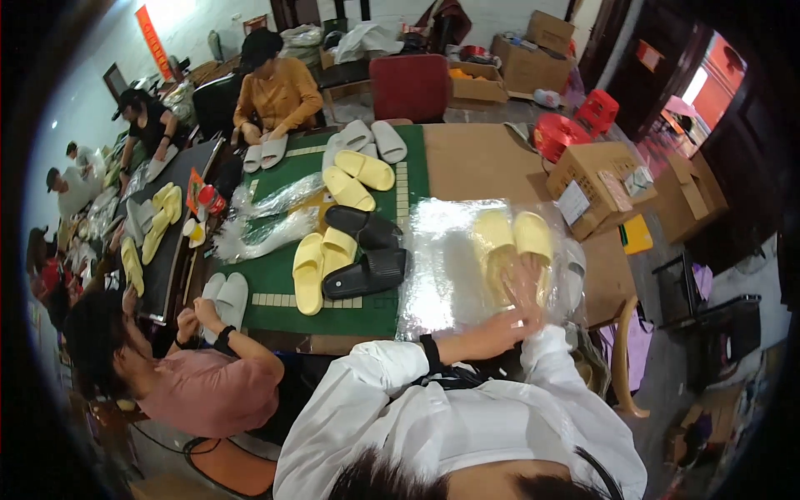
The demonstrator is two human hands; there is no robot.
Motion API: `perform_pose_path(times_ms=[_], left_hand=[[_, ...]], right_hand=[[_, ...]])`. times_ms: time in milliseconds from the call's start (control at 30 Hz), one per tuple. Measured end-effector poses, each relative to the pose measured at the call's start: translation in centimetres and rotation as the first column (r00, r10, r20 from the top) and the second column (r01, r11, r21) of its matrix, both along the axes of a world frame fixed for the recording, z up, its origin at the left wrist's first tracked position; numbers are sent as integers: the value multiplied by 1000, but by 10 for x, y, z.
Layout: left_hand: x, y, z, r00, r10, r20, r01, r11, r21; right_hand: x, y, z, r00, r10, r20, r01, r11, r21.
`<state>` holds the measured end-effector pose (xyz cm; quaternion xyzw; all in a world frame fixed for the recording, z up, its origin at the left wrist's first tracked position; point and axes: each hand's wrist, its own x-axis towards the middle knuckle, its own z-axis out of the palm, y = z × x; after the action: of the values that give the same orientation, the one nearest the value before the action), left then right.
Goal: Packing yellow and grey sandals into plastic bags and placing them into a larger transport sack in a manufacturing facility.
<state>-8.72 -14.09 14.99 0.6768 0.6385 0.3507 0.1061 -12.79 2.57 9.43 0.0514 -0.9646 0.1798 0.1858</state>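
A pair of yellow slippers [531, 234] lies at the right of the table, inside a clear plastic bag [433, 275]. My right hand [523, 287] reaches over the slippers with its fingers stretched out, touching their near part. Crossing in front of my right wrist, my left hand [496, 332] has its fingers closed at the near edge of the bag; their tips are partly hidden. More clear bags lie stacked under and left of this pair, shining with glare. Black slippers [367, 273] and yellow slippers [308, 271] rest to the left on a green mat [267, 315].
Pale grey slippers [388, 142] and another yellow pair [367, 169] sit farther back. Clear bags [267, 233] are heaped on the mat. A cardboard box [596, 187] stands at the right. Co-workers sit left, one in pink [212, 375], and across, one in orange [279, 96].
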Motion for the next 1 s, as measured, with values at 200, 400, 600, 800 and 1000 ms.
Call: perform_pose_path(times_ms=[200, 400, 600, 800, 1000], left_hand=[[-29, -3, -5, 605, 429, 671, -570, 821, -12], [-34, -19, 3, 721, 520, 459, -547, 833, -83], [-20, -6, 5, 870, 331, 366, -350, 937, -14], [-20, -16, 11, 910, 409, 71, -411, 912, 8], [-41, -46, -30, 840, 529, 123, -531, 847, -17]], right_hand=[[16, -11, 17, 983, 70, 167, -45, 987, -153], [90, -43, 49, 843, 370, 389, 285, 306, -908], [91, -38, 11, 934, 130, 332, 102, 794, -600], [67, -20, 18, 960, -156, 231, 273, 693, -667], [21, 42, 52, 926, -374, 60, 287, 589, -756]])
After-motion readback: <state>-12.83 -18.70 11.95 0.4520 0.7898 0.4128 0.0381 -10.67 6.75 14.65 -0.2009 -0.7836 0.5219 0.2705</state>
